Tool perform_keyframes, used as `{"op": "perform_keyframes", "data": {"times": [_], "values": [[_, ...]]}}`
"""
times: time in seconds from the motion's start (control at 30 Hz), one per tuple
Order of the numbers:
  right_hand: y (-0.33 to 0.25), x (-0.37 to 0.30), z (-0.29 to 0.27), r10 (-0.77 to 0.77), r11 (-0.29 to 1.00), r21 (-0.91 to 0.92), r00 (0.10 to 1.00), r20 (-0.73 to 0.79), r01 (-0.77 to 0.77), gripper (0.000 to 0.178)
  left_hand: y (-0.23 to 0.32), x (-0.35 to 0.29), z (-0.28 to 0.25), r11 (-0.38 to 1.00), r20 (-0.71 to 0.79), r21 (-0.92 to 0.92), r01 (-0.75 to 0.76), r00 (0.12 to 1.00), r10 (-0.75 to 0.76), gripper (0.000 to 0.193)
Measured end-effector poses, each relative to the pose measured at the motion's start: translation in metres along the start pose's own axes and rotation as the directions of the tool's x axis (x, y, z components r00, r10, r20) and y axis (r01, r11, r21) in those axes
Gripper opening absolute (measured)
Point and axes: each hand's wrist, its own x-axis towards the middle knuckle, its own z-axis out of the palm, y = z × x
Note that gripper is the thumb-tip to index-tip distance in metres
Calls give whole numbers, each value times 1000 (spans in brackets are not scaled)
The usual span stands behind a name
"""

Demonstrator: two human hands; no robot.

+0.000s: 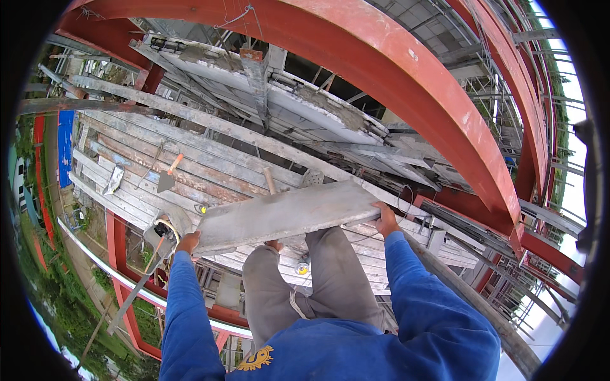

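A long grey concrete slab point(286, 214) lies across the front of my thighs, its right end a little higher than the left. My left hand point(189, 242) grips its left end, and my right hand point(387, 220) is closed around the right end. Just left of my left hand stands a bucket point(170, 223) with tools and a pale cord in it. Beyond the slab, a wooden handle point(270, 180) sticks up; its lower end is hidden. A round yellow-and-white item point(302, 268), perhaps a tape measure, sits by my legs.
Under me is a scaffold deck of metal planks point(235, 166), with gaps and a drop on the left. On it lie a trowel point(166, 181) with an orange handle and a silvery item point(114, 179). Red steel beams point(413, 82) arch ahead and right, before a block wall point(305, 108).
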Motion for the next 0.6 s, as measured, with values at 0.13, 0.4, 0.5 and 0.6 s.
{"op": "perform_keyframes", "data": {"times": [0.13, 0.4, 0.5, 0.6], "values": [[-5, 2, -19, 20, 996, 88, 996, -85, -13, 47, 127, -66, 3, 967, -66, 234, -100, 991, 118, 66], [-36, 59, -47, 67, 961, 275, 994, -83, -41, 55, 249, -92, 10, 866, -110, 461, -193, 956, 272, 66], [-49, 62, -50, 37, 947, 320, 999, -18, -29, 53, 278, -100, 13, 814, -135, 543, -205, 936, 325, 66], [-60, 83, -76, 116, 898, 425, 993, 13, -111, 52, 336, -143, 39, 786, -134, 591, -180, 939, 316, 67]]}}
